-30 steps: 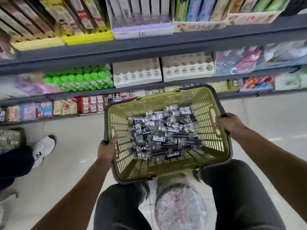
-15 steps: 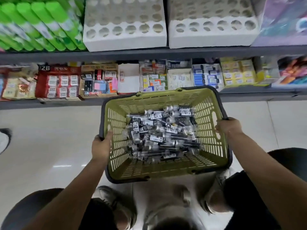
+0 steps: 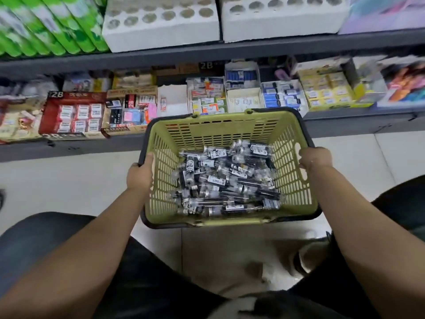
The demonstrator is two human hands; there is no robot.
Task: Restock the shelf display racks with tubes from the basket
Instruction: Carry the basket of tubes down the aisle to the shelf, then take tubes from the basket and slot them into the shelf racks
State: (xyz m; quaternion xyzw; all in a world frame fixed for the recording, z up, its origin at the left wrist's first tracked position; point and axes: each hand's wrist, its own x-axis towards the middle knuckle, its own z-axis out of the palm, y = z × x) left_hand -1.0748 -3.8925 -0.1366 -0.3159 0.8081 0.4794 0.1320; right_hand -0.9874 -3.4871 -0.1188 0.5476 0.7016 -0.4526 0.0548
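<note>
Currently, left hand (image 3: pixel 140 176) and right hand (image 3: pixel 316 157) each grip a side rim of the basket (image 3: pixel 230 119), held before the shelves (image 3: pixel 253 48). Tubes (image 3: pixel 225 180) lie heaped inside; holed white racks (image 3: pixel 161 31) sit above. Restocking seems unstarted; next, one hand must let go.

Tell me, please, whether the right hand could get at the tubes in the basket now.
Probably not yet: the right hand grips the green basket, as does the left hand. The tubes lie uncovered close by, so freeing it should suffice.

A stationery shop: grey shelves (image 3: pixel 230 50) stocked with boxed goods (image 3: pixel 73 116) above a tiled floor (image 3: pixel 69 180)
</note>
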